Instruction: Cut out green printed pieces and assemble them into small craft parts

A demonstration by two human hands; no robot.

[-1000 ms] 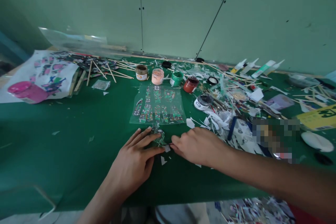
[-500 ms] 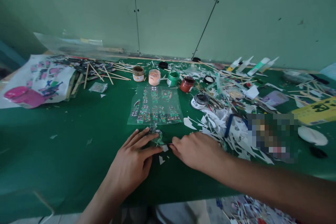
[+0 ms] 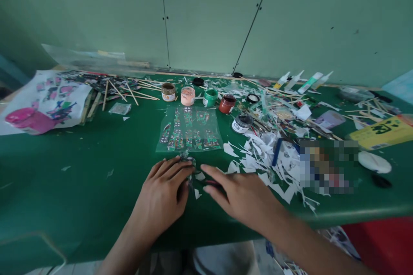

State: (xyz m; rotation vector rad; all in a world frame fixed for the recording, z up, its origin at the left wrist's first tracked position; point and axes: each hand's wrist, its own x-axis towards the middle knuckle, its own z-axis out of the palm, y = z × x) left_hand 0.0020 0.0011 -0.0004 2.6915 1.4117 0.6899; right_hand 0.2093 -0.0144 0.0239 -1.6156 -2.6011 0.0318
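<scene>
My left hand (image 3: 164,184) rests low over the table, its fingers close together on a small clear plastic piece with green print (image 3: 190,160). Most of that piece is hidden under the fingers. Just to the right is my right hand (image 3: 240,187), with index finger and thumb around a slim dark-and-red tool (image 3: 213,183); the hand hides most of it, so its kind is unclear. Small white scraps (image 3: 198,194) lie between the hands. Beyond them a clear printed sheet (image 3: 190,131) with green and dark patterned shapes lies flat.
Open paint jars, including green (image 3: 210,98), red-brown (image 3: 227,104) and black (image 3: 241,123), stand behind the sheet. White paper offcuts (image 3: 258,159) are heaped right. Wooden sticks (image 3: 129,91) and a pink bottle (image 3: 30,119) are left. A yellow packet (image 3: 383,132) lies far right.
My left fingers have drawn together and curled over the plastic piece. My right index finger and thumb have spread apart around the tool. The view has shifted slightly right.
</scene>
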